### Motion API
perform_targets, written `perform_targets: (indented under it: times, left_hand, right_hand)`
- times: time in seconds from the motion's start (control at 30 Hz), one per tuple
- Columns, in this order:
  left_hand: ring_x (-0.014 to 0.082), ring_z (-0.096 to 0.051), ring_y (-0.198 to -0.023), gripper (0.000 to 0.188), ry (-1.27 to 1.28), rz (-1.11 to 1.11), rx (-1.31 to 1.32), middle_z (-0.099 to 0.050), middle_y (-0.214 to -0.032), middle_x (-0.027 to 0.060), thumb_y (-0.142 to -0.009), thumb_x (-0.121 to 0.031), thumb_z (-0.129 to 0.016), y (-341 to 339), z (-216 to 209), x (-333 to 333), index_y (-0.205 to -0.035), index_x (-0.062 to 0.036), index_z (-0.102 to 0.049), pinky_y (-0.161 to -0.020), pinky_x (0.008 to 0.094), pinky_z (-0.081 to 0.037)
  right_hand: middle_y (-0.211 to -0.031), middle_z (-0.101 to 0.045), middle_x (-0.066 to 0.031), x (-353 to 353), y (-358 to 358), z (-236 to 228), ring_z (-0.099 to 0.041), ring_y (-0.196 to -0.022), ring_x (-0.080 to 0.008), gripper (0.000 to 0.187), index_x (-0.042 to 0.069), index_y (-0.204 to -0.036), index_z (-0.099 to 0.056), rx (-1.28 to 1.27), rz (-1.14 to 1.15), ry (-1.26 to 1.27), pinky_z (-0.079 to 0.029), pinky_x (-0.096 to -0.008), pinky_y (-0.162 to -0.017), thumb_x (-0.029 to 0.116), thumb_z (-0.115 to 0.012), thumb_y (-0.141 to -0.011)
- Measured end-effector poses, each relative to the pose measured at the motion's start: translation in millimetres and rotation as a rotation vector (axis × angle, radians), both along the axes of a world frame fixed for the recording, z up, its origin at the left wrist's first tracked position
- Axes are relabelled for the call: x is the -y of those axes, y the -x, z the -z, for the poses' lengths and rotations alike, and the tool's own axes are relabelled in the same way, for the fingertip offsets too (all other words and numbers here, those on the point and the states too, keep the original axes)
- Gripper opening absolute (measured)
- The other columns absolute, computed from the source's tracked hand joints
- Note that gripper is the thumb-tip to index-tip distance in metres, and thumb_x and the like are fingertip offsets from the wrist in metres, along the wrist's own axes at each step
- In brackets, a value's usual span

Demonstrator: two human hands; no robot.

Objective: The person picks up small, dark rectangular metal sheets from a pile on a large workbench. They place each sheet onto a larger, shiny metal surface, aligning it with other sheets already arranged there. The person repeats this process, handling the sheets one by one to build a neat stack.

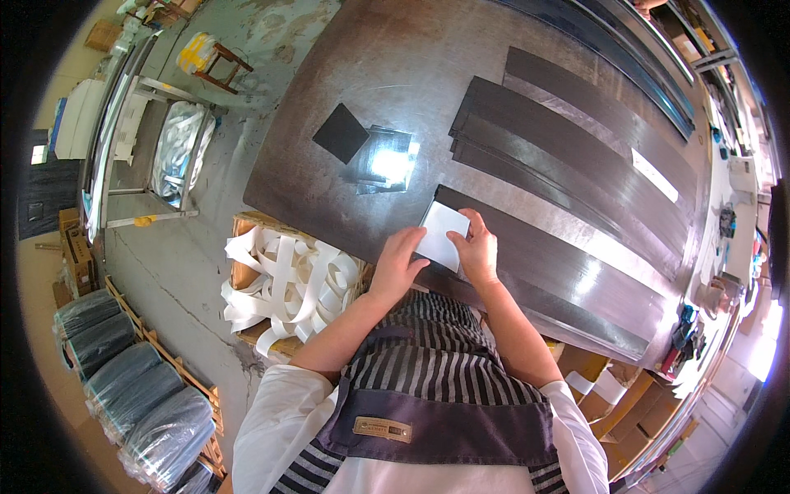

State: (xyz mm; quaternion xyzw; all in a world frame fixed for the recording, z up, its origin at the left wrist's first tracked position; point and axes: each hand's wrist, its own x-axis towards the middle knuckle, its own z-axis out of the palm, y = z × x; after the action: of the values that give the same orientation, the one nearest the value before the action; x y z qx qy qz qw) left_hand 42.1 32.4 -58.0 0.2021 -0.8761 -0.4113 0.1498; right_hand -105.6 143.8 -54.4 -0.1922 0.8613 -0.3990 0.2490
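A white square piece (pixel 443 235), flat and thin, lies at the left end of a long black strip (pixel 559 276) near the table's front edge. My right hand (pixel 477 249) grips its right side, thumb on top and fingers curled along the edge. At the left side of the square, my left hand (pixel 398 265) rests its outstretched fingertips, with the thumb held apart. Farther left on the table are a matte black square (pixel 341 134) and a glossy square sheet (pixel 388 162) with a bright reflection on it.
Several black strips (pixel 527 111) lie across the right of the metal table (pixel 304 193). A box (pixel 243 222) full of curled white strips (pixel 288 280) stands against the near left edge. Wrapped dark rolls (pixel 136 370), a metal-framed cart (pixel 152 198) and a stool (pixel 216 62) stand on the left floor.
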Motion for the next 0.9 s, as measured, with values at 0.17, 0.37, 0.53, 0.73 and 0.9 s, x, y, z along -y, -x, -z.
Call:
perform_targets:
  times: [0.17, 0.37, 0.53, 0.73, 0.9]
  left_hand:
    - [0.0303, -0.053, -0.111, 0.039, 0.214, 0.191, 0.136, -0.053, -0.123, 0.0125, -0.075, -0.01, -0.072, 9.6, -29.5, 7.6, -0.11, 0.0025, -0.06, -0.092, 0.0406, -0.044]
    - [0.0248, -0.054, -0.109, 0.031, 0.418, 0.347, 0.171, -0.06, -0.111, 0.0087, -0.077, -0.013, -0.069, 30.1, -34.7, 13.1, -0.102, 0.0033, -0.063, -0.093, 0.0388, -0.041]
    - [0.0272, -0.056, -0.107, 0.028, 0.341, 0.296, 0.226, -0.06, -0.111, 0.0107, -0.08, -0.01, -0.066, 47.5, -29.2, 13.2, -0.105, 0.0019, -0.063, -0.092, 0.0404, -0.043]
    - [0.0236, -0.062, -0.1, 0.03, -0.265, -0.048, 0.035, -0.062, -0.114, 0.0145, -0.088, -0.004, -0.059, 137.8, -6.3, 52.2, -0.118, 0.0022, -0.059, -0.083, 0.0299, -0.05]
    - [0.0149, -0.06, -0.098, 0.036, -0.802, -0.338, 0.109, -0.061, -0.112, 0.0086, -0.09, 0.0, -0.056, 203.3, 32.0, 68.2, -0.126, -0.0002, -0.055, -0.082, 0.0271, -0.05]
  right_hand:
    - [-0.076, -0.065, -0.0154, 0.3, 1.3, 0.7, -0.067, -0.071, -0.0311, 0.054, 0.009, -0.124, -0.05, -0.081, -0.095, -0.119, -0.053, -0.04, -0.065, 0.022, -0.073, -0.077]
    - [-0.092, -0.061, -0.0139, 11.5, -5.4, -35.1, -0.062, -0.091, -0.03, 0.088, 0.006, -0.142, -0.033, -0.412, -0.292, -0.479, -0.052, -0.0402, -0.073, 0.034, -0.078, -0.072]
    - [-0.093, -0.06, -0.0141, -0.1, 18.3, -31.6, -0.06, -0.091, -0.0301, 0.074, 0.003, -0.132, -0.045, -0.345, -0.268, -0.351, -0.05, -0.0399, -0.077, 0.033, -0.078, -0.073]
    - [-0.127, -0.053, -0.0207, -44.0, 111.9, -13.7, -0.048, -0.119, -0.0365, 0.043, -0.001, -0.125, -0.051, -0.593, -0.03, -0.117, -0.039, -0.0428, -0.102, 0.005, -0.058, -0.084]
    - [-0.15, -0.036, -0.0113, -68.6, 156.8, 17.2, -0.03, -0.141, -0.0259, 0.051, 0.002, -0.137, -0.046, -0.537, -0.074, -0.482, -0.023, -0.0392, -0.116, 0.004, -0.047, -0.086]
